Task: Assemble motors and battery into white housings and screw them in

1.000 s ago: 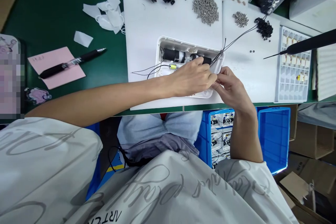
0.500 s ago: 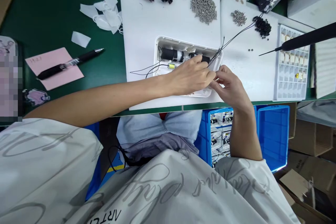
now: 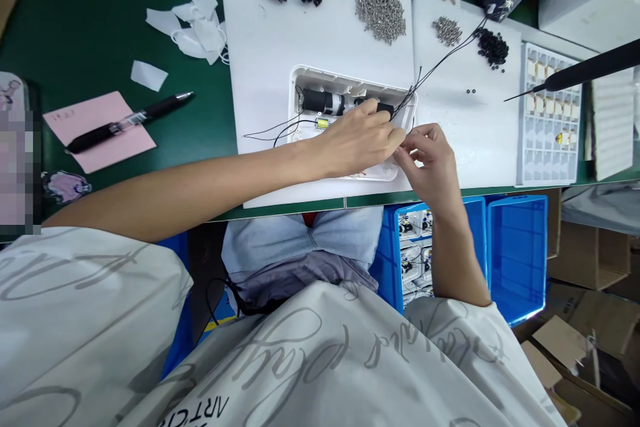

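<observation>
Green workbench [image 3: 90, 33] below me. My left hand [image 3: 355, 140] grips a black cylinder [image 3: 384, 108] already seated in a white plastic casing [image 3: 350, 77], loose wires [image 3: 260, 137] still trailing. Just right of those fingers, my right hand [image 3: 427, 160] curls; I can't tell whether it holds anything.

The green desk [image 3: 100, 33] is being covered by a white board [image 3: 265, 47], while a black pen [image 3: 130, 107] is being rested across a pink note card [image 3: 95, 117], with white scraps [image 3: 193, 30] being left near the board.
</observation>
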The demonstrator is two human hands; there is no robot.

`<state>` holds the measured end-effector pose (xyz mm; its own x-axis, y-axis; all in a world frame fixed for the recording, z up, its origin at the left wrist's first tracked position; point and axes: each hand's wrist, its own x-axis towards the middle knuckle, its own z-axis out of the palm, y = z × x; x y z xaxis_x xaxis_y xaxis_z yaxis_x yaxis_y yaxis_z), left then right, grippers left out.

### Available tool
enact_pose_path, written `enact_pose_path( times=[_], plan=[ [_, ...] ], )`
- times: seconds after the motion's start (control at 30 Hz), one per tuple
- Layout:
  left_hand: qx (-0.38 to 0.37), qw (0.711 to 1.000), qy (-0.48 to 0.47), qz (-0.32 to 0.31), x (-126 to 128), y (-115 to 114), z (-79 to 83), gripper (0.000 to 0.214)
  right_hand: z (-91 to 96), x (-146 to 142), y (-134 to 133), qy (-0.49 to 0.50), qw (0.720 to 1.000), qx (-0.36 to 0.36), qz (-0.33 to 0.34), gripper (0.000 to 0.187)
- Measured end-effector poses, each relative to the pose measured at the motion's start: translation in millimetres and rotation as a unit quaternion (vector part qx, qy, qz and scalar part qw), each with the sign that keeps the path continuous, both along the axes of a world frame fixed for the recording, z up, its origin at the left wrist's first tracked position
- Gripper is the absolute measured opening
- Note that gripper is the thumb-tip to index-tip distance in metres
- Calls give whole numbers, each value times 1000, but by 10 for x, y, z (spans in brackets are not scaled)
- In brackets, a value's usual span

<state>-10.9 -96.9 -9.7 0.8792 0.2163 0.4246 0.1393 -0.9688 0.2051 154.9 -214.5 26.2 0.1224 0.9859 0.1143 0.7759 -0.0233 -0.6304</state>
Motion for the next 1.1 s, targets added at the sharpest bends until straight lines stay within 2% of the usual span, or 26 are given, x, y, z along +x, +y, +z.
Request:
enact_pose_path(
  times=[0.07,0.13,0.2,0.33,0.57,0.8,0.93,1.1],
  plan=[
    [1,1000,6,8,20,-16,11,43,-43,-102,-73,-12,997,29,-70,33],
    [9,1000,24,14,47,-34,24,43,-102,-184,-124,-12,992,35,-119,47],
    [13,999,36,23,71,-47,31,44,-162,-225,-135,17,988,29,-152,55],
    [-1,999,26,32,85,-45,12,44,-201,-222,-82,96,978,-1,-185,58],
    [12,1000,12,25,49,-26,7,36,2,-120,-36,138,976,-92,-138,51],
    [16,999,18,22,55,-32,25,37,141,13,82,127,974,-166,-90,58],
    [-23,1000,12,19,54,-37,17,36,176,60,176,70,973,-212,-66,54],
    [-68,997,33,3,39,-38,96,38,173,193,325,105,957,-272,2,49]
  ],
)
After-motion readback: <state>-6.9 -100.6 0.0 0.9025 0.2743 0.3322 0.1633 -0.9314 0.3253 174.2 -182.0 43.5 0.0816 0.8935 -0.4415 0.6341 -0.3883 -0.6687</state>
